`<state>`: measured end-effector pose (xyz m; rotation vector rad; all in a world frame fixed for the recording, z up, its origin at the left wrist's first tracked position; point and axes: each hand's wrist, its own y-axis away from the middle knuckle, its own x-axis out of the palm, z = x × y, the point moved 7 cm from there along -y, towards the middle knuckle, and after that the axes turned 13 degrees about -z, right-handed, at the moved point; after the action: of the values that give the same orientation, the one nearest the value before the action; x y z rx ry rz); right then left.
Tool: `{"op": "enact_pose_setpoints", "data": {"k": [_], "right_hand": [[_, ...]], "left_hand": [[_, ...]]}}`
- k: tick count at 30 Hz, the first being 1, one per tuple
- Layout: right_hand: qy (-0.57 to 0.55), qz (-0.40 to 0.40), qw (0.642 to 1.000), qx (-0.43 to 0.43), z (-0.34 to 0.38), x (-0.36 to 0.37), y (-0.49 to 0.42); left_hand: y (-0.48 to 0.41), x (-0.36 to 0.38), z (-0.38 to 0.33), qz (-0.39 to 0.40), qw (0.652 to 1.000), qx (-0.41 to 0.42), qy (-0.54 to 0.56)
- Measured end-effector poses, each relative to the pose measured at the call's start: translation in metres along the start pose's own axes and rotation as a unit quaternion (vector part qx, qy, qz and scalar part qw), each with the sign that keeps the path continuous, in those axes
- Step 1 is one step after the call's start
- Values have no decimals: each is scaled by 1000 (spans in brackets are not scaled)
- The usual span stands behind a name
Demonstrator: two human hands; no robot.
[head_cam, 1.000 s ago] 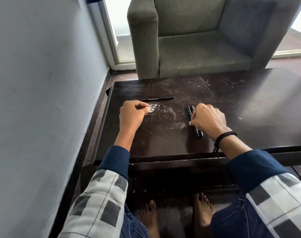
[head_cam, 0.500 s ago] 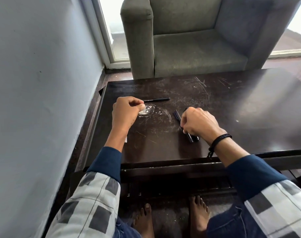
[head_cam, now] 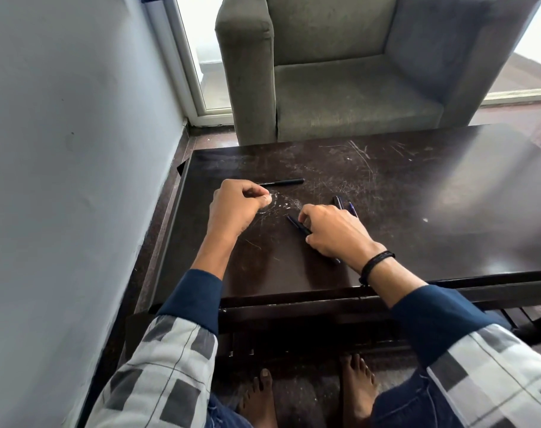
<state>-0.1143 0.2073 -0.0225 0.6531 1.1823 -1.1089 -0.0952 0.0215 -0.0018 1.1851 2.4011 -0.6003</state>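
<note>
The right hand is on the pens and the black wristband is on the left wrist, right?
No: the head view shows the black wristband on the right wrist. The right hand is indeed on the pens.

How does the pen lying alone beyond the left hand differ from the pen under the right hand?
The lone pen lies free, held by no hand; the right hand pinches the near pen. The lone pen lies crosswise; the near pen lies slanted, partly hidden under the hand. Both are slim and dark.
</note>
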Motion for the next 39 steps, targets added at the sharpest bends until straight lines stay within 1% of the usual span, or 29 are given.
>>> {"op": "enact_pose_setpoints", "data": {"k": [4, 6, 9, 12, 16, 20, 24, 27, 34, 39], "right_hand": [[-41, 28, 999, 12, 5, 2, 0], [-71, 28, 997, 28, 5, -1, -2], [-116, -15, 992, 46, 5, -11, -6], [-161, -70, 983, 45, 8, -19, -6], [-153, -104, 983, 6, 15, -24, -4], [-159, -106, 981, -33, 23, -22, -4], [-138, -100, 984, -42, 25, -16, -4], [-123, -96, 987, -41, 27, -14, -1], [-84, -113, 990, -30, 36, -15, 8], [-87, -127, 988, -22, 44, -18, 11]], "left_hand": [[3, 8, 7, 38, 999, -22, -17], [5, 13, 9, 67, 997, -38, -14], [11, 21, 8, 117, 991, -71, 7], [20, 25, 3, 153, 981, -105, 59], [21, 22, -3, 136, 977, -118, 117], [19, 17, 0, 131, 963, -167, 169], [25, 16, -2, 148, 940, -220, 214], [26, 15, -2, 152, 929, -244, 232], [24, 10, -3, 150, 932, -242, 224], [22, 3, -5, 161, 933, -234, 221]]}}
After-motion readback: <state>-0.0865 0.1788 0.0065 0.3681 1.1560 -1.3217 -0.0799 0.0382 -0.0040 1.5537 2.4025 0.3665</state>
